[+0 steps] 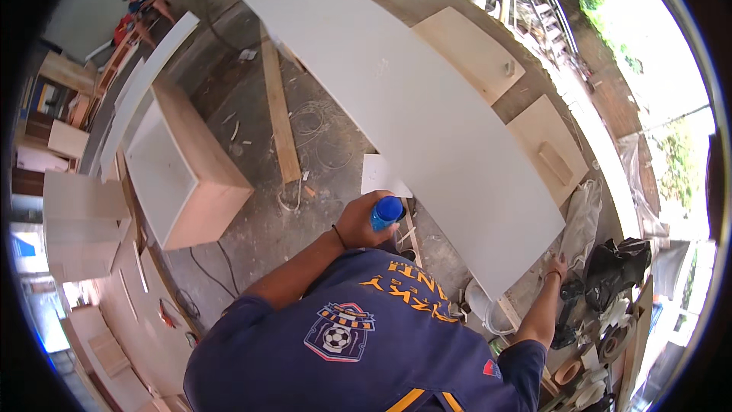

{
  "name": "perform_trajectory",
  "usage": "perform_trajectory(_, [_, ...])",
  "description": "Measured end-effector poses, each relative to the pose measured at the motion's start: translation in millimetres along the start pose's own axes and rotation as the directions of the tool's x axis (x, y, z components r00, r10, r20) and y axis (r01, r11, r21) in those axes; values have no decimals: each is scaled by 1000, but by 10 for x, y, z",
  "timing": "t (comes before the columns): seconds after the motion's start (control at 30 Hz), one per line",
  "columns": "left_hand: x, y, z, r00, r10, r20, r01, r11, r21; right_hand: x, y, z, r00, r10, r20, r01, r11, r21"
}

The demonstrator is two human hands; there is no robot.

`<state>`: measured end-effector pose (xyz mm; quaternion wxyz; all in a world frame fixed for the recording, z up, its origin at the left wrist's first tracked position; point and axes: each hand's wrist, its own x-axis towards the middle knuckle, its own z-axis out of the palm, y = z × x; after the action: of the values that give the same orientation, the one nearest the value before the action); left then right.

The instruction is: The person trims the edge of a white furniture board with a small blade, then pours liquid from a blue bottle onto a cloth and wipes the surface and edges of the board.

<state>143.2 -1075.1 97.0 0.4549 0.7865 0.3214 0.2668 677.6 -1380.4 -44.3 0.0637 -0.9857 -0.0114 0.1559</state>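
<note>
My left hand (357, 220) is wrapped round a bottle (379, 222) with a blue cap, held in front of my chest beside the long edge of a big white panel (412, 118). The panel slants from the far left to the near right. My right hand (559, 265) is out to the right, just off the panel's near right corner and beside a crumpled translucent plastic sheet (583, 217). Its fingers are too small and partly hidden to tell whether they grip anything. A small white sheet (383, 175) lies just beyond the bottle, partly under the panel's edge.
A box-shaped cabinet (217, 202) stands on the left, with a wooden strip (280, 118) on the floor beyond it. Two pale boards (476, 53) lie past the panel. Black plastic bags (614, 267) and tape rolls (568, 371) sit at the right. Cables (229, 267) trail by the cabinet.
</note>
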Motion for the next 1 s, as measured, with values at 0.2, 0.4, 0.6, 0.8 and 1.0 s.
perform_trajectory(0.2, [-471, 187, 225, 995, -88, -43, 87, 996, -29, 620, 231, -202, 873, -130, -471, 167, 985, 38])
perform_trajectory(0.4, [-537, 296, 393, 998, 12, -57, -15, 999, -41, 212, -124, -2074, 233, -317, -919, 745, 665, -41])
perform_trajectory(0.6, [-496, 355, 631, 991, 131, -16, -132, 989, -59, -1138, 407, -2467, 230, -376, -897, 764, 641, -73])
perform_trajectory(0.8, [-529, 637, 713, 967, 255, 12, -251, 960, -125, -2341, 508, -1403, 584, -377, -719, 799, 421, 429])
perform_trajectory(1.0, [-398, 1014, 820, 921, 356, 162, -342, 934, -106, -3333, 235, -971, 595, -534, -601, 774, 180, 607])
